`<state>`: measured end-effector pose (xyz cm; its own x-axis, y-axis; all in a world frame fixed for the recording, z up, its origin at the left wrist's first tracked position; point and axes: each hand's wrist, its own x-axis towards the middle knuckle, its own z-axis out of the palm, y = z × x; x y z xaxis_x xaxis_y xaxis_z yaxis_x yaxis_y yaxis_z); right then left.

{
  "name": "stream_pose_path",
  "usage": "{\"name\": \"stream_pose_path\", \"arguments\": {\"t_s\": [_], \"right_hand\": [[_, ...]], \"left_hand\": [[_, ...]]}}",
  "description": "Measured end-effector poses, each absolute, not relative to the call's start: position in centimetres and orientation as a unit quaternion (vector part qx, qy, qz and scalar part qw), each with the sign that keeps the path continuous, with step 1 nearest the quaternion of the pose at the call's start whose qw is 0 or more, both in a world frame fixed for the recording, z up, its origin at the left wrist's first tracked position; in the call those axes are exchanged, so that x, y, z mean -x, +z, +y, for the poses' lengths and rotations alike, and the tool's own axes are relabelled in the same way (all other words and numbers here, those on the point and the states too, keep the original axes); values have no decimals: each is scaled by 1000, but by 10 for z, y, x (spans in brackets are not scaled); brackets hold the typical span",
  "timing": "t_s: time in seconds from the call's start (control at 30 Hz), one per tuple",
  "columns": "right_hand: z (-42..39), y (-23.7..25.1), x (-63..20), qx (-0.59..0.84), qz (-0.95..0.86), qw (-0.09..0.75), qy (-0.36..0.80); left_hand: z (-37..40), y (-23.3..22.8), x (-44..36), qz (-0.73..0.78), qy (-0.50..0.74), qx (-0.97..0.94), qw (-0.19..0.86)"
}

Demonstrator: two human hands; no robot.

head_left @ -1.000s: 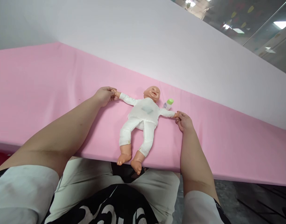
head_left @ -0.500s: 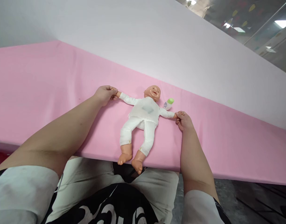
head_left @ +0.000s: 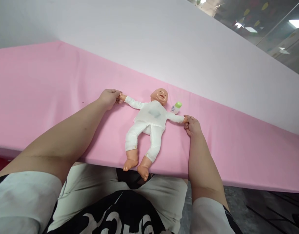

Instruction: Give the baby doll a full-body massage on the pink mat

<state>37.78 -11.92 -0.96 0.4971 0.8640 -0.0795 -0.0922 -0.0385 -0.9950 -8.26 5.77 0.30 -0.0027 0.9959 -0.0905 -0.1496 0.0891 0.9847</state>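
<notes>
A baby doll (head_left: 149,122) in white clothes lies on its back on the pink sheet (head_left: 42,97), arms spread wide, bare feet hanging over the near edge. My left hand (head_left: 109,98) pinches the doll's hand on the left side. My right hand (head_left: 192,125) pinches the doll's other hand on the right. A small white bottle with a green cap (head_left: 176,107) lies on the sheet beside the doll's head, just behind its right-side arm.
A white wall or panel (head_left: 164,42) rises behind the pink surface. Glass panes and ceiling lights (head_left: 268,26) show at the top right. Dark floor (head_left: 261,208) lies below the sheet's near edge at the right. My lap sits under the doll's feet.
None of note: both hands keep hold of the doll's hands; the view shifts very slightly.
</notes>
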Motion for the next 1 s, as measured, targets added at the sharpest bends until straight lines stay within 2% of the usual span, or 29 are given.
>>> {"name": "stream_pose_path", "arguments": {"t_s": [0.3,0.67,1.0], "right_hand": [[-125,-8,-386,548,-345,617,446],[-125,-4,-370,614,-386,571,384],[-124,-3,-367,643,-355,579,353]], "left_hand": [[61,-1,88,446,511,-451,580],[59,-3,90,439,506,-487,561],[64,-5,85,457,507,-464,565]]}}
